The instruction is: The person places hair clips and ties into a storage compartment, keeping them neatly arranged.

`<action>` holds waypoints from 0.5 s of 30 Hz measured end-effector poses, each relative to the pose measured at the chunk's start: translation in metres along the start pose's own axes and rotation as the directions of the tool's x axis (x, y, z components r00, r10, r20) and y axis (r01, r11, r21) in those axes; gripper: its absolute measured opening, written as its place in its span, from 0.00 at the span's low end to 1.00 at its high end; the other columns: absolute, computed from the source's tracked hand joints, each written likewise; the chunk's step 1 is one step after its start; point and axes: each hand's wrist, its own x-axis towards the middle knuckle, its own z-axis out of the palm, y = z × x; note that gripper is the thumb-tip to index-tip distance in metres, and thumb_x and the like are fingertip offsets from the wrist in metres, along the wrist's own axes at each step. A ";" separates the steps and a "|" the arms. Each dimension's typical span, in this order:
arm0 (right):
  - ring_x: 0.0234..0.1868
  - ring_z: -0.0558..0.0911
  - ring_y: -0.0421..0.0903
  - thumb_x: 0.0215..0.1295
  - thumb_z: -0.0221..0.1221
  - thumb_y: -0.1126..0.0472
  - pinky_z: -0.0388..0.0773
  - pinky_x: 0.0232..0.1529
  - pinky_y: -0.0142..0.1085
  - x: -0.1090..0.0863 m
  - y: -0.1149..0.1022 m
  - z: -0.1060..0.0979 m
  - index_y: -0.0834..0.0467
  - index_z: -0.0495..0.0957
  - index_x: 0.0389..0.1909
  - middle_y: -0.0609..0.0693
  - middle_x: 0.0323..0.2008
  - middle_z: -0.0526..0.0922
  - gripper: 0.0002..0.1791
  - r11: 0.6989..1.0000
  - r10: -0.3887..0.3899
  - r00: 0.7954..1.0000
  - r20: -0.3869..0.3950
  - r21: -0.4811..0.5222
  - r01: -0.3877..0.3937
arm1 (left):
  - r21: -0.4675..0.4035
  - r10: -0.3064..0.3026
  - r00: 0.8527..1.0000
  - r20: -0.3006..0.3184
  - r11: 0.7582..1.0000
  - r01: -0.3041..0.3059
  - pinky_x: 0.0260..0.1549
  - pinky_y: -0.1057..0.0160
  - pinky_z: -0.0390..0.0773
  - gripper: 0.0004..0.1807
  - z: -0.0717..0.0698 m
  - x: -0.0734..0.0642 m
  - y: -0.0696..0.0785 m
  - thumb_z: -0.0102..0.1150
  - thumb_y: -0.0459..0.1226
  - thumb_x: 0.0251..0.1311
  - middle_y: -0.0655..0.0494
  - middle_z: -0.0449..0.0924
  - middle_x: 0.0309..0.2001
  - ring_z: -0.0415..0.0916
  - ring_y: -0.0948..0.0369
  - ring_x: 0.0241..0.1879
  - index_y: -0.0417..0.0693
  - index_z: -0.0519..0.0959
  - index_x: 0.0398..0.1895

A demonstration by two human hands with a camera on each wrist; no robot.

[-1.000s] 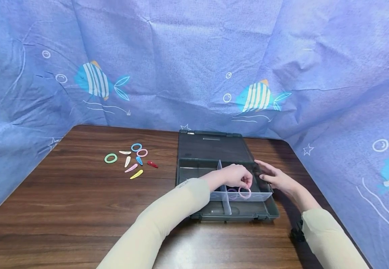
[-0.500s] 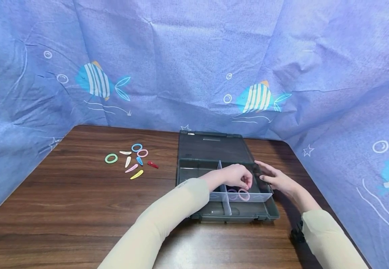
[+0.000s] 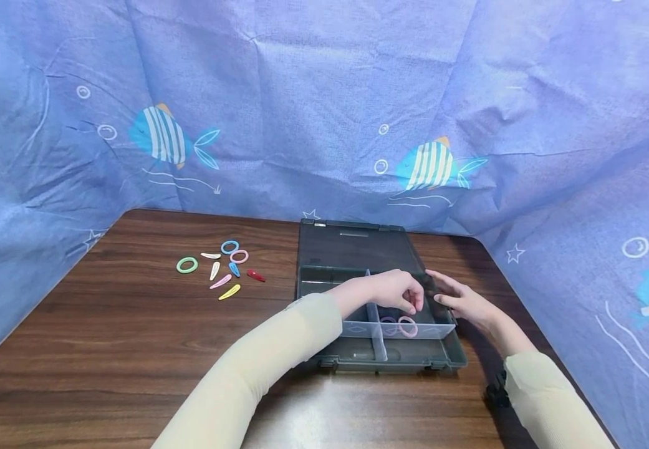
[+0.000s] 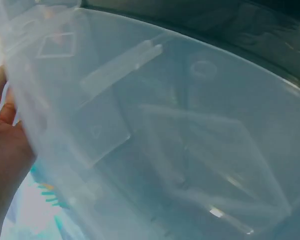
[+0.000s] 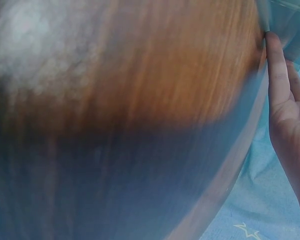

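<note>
Slightly higher now, my left grip (image 3: 396,291) hangs narrowly parted, apparently empty; beneath sits the pink ring (image 3: 400,328). Catching the clear divider (image 3: 433,330) could jostle that ring.

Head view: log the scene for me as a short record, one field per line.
Box: translucent dark grey plastic box, lid laid open
Rear right compartment: purple ring, pink ring
Left hand: over that compartment, fingers bent; contact with the pink ring unclear
Right hand: fingers at the box's right side
Table: brown wood-grain table
Loose rings, left of box: green ring, blue ring, second pink ring
Loose clips, beside rings: two white clips, blue clip, pink clip, yellow clip, red clip
</note>
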 end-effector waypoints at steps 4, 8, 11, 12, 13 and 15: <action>0.68 0.52 0.66 0.71 0.50 0.61 0.71 0.50 0.49 -0.001 0.003 0.000 0.51 0.45 0.74 0.67 0.72 0.42 0.35 1.000 0.005 1.000 0.001 -0.001 -0.005 | 0.013 0.005 1.000 -0.008 1.000 -0.005 0.37 0.78 0.69 0.03 -0.007 -0.006 0.002 0.62 0.37 0.59 0.65 0.80 0.31 0.74 0.73 0.33 0.50 0.81 0.35; 0.67 0.54 0.65 0.71 0.49 0.60 0.72 0.49 0.47 -0.001 0.005 0.000 0.51 0.45 0.74 0.67 0.72 0.43 0.35 1.000 0.011 1.000 -0.001 -0.006 -0.011 | 0.015 0.006 1.000 -0.029 1.000 -0.006 0.37 0.77 0.70 0.03 -0.017 -0.016 0.004 0.62 0.37 0.59 0.65 0.80 0.31 0.74 0.72 0.33 0.50 0.81 0.35; 0.65 0.61 0.59 0.71 0.50 0.60 0.73 0.48 0.44 0.000 0.004 -0.001 0.51 0.45 0.74 0.66 0.72 0.46 0.35 1.000 0.006 1.000 0.001 0.003 -0.006 | 0.003 -0.001 0.999 -0.054 1.000 0.002 0.36 0.76 0.70 0.03 -0.026 -0.025 0.005 0.62 0.37 0.59 0.64 0.80 0.31 0.74 0.71 0.31 0.49 0.81 0.34; 0.65 0.62 0.57 0.71 0.50 0.61 0.73 0.48 0.44 0.000 0.003 -0.001 0.51 0.45 0.74 0.66 0.71 0.47 0.35 1.000 0.002 1.000 0.003 0.003 -0.002 | 0.002 -0.004 0.998 -0.063 1.000 0.004 0.36 0.76 0.70 0.03 -0.029 -0.028 0.005 0.62 0.38 0.59 0.64 0.80 0.31 0.73 0.71 0.31 0.49 0.81 0.34; 0.64 0.63 0.56 0.71 0.50 0.61 0.73 0.49 0.44 0.000 0.003 -0.001 0.51 0.44 0.74 0.66 0.71 0.48 0.35 1.000 -0.001 1.000 0.005 0.005 0.001 | -0.003 -0.005 0.997 -0.073 1.000 0.005 0.36 0.76 0.70 0.03 -0.032 -0.031 0.005 0.62 0.38 0.59 0.63 0.80 0.30 0.73 0.70 0.31 0.49 0.81 0.34; 0.65 0.63 0.57 0.71 0.50 0.61 0.74 0.49 0.44 0.001 0.001 -0.001 0.51 0.44 0.74 0.65 0.71 0.49 0.36 1.000 0.000 1.000 0.004 0.008 0.000 | -0.009 -0.006 0.996 -0.093 1.000 0.005 0.36 0.75 0.70 0.03 -0.038 -0.038 0.006 0.62 0.37 0.59 0.63 0.80 0.30 0.74 0.70 0.31 0.49 0.81 0.34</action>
